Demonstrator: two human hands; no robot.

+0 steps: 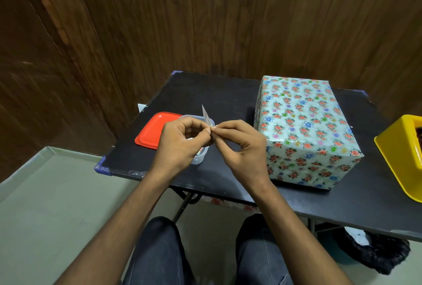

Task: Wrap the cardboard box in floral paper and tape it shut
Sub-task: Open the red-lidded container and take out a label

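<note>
Box [303, 129] sits on the tabletop [228, 102], right of centre, well apart from my hands. Floral paper covers the top and both faces I can see; no bare cardboard shows. Far faces hidden, so I can't say whether every seam is closed.

Both hands are up in front of me, over the tabletop's near-left part. Left hand [180, 140] and right hand [242, 145] meet at the fingertips, both pinched shut on 1 small strip [206, 116] that stands up between them. It looks like a sticker or a bit of tape with a printed backing; too small to tell which. Remaining fingers curled in, nothing else held.

Behind my left hand is a clear tub [202, 154], mostly hidden, with something colourful inside, maybe more strips. Its red lid [157, 130] lies flat just left of it, touching or nearly so. A yellow bin [402, 154] is at the right edge, cut off by the frame.

Step, as I judge it: wrapping looks done or close, and I'm preparing a piece to stick on, likely peeling or separating it at the pinch.

Next move calls for: getting the strip free without it curling onto my fingers, then carrying it right to the box and pressing it flat over a paper edge. I can't see an open seam from here, so the box may need turning first to find 1.
</note>
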